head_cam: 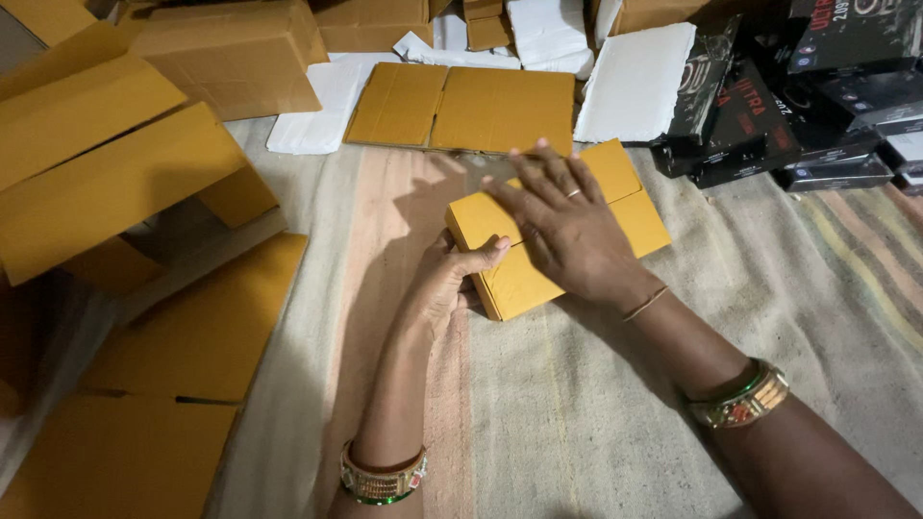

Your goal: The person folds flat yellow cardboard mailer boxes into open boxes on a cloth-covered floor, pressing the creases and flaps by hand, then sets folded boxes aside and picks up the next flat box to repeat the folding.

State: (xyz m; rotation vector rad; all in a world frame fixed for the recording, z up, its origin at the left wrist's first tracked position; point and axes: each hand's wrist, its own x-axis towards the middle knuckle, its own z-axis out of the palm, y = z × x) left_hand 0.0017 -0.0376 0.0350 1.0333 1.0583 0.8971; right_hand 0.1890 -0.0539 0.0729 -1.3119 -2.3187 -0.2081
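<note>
Item: small yellow cardboard box (615,207), closed, flaps meeting along a seam on top, lying flat on a striped cloth (596,413) near the middle of the view, its long side running from lower left to upper right. Right hand (562,226): palm down on the box top, fingers spread and flat, a ring on one finger; grip open, pressing rather than pinching, with a thin band at the wrist and a gold and green bangle (742,396) further up the forearm. Left hand (452,274): set against the near left end of the box, thumb lying over the top edge, fingers curled at the side wall; grip loosely closed on that corner, though the fingertips are hidden. A matching bangle (383,476) sits on the left forearm. Just beyond the box: a flattened yellow carton blank (461,106), unfolded, lying on the cloth. Behind it: white foam sheets (635,82), several overlapping. Far right: stack of black printed boxes (817,106), piled unevenly, well apart from the hands. Left side: large flattened brown cardboard pieces (115,183), overlapping, some raised at an angle, with more lying flat toward the lower left corner. Upper left: a closed brown carton (231,58).
</note>
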